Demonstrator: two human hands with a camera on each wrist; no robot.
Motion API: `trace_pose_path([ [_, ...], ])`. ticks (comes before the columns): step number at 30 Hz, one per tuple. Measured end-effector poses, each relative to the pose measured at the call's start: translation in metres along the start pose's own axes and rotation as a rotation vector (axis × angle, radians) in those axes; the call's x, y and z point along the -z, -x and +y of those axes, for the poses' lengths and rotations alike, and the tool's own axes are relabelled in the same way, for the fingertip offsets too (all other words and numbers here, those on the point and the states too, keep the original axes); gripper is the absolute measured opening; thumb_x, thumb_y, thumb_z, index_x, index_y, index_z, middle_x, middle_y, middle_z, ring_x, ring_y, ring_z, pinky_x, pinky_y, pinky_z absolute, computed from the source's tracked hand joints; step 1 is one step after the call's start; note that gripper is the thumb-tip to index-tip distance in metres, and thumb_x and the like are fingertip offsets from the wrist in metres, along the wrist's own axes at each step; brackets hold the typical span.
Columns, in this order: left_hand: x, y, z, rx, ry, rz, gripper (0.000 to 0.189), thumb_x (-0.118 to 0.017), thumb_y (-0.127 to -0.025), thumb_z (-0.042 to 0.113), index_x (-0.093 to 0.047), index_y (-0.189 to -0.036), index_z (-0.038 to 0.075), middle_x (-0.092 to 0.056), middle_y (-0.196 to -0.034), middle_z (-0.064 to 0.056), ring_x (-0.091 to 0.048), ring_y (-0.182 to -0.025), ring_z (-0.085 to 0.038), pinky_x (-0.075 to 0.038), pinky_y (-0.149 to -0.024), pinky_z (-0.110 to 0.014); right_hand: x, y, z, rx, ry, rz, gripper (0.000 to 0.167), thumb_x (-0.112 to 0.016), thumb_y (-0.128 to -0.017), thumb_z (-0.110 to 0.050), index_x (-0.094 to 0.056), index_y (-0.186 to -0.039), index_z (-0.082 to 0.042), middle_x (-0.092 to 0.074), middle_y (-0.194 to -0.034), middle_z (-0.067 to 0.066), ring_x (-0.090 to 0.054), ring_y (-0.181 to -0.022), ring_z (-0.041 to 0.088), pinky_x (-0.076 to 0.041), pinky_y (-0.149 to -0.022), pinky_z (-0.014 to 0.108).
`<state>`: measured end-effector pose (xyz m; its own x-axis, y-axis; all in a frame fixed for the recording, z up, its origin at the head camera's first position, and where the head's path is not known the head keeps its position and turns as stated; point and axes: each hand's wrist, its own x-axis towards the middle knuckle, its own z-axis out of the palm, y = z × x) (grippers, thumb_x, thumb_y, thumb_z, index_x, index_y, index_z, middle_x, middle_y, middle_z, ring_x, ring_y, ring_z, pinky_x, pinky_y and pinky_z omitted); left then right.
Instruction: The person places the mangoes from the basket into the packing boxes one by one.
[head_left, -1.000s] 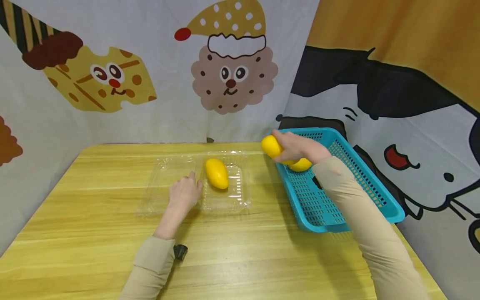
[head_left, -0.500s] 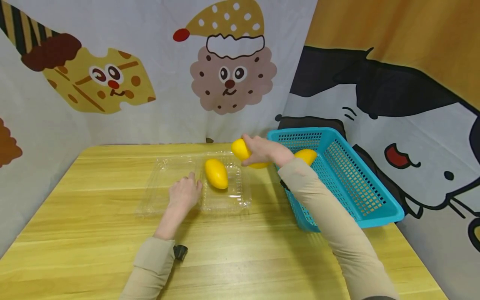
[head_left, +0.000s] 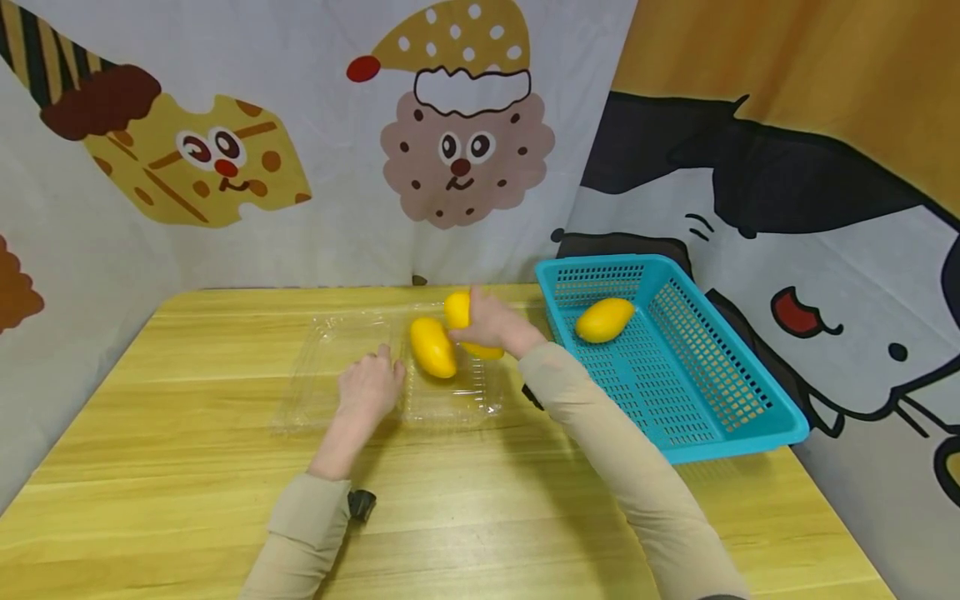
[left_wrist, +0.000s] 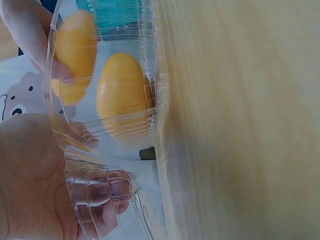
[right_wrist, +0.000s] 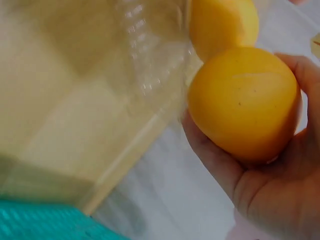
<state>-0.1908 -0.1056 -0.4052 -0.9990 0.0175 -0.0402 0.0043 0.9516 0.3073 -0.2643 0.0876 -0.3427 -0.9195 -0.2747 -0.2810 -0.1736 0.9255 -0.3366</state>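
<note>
A clear plastic clamshell container [head_left: 450, 414] lies unfolded on the table, its lid half to the left. One yellow mango [head_left: 432, 347] sits in the base half. My left hand [head_left: 369, 386] grips the container at the fold between the two halves; its fingers [left_wrist: 117, 187] show through the plastic in the left wrist view. My right hand [head_left: 491, 323] holds a second mango [right_wrist: 245, 105] over the base, close beside the first. That hand's palm hides part of the held fruit in the head view. Another mango [head_left: 604, 321] lies inside the blue basket [head_left: 750, 446].
The basket stands at the right of the wooden table [head_left: 465, 517], near its right edge. Cartoon-printed cloth [head_left: 330, 250] hangs behind the table and at its sides. A small black device [head_left: 362, 504] is at the left wrist.
My right hand has carried its mango leftward from the basket, lowering it over the container's base. The mango in the basket is now uncovered. My left hand has stayed in place.
</note>
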Motion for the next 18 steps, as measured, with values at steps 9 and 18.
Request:
trace_pose_path([
  [9, 0.000, 0.000, 0.001, -0.011, -0.020, 0.018, 0.046, -0.043, -0.099, 0.030, -0.048, -0.129, -0.005, -0.063, -0.086, -0.021, -0.061, -0.068, -0.033, -0.052, -0.053, -0.039, -0.021, -0.004, -0.007, -0.099, -0.042, 0.089, 0.099, -0.061, -0.087, -0.050, -0.003, -0.152, -0.004, -0.031, -0.150, 0.026, -0.045, -0.130, 0.038, -0.041, -0.109, 0.048],
  [18, -0.003, 0.001, -0.001, -0.029, -0.023, 0.036, 0.041, -0.044, -0.098, 0.029, -0.050, -0.118, -0.007, -0.060, -0.091, -0.020, -0.059, -0.071, -0.031, -0.052, -0.054, -0.039, -0.036, -0.008, -0.010, -0.108, 0.000, 0.148, 0.092, -0.062, -0.086, -0.050, -0.015, -0.148, -0.002, -0.043, -0.139, 0.027, -0.051, -0.122, 0.037, -0.047, -0.103, 0.045],
])
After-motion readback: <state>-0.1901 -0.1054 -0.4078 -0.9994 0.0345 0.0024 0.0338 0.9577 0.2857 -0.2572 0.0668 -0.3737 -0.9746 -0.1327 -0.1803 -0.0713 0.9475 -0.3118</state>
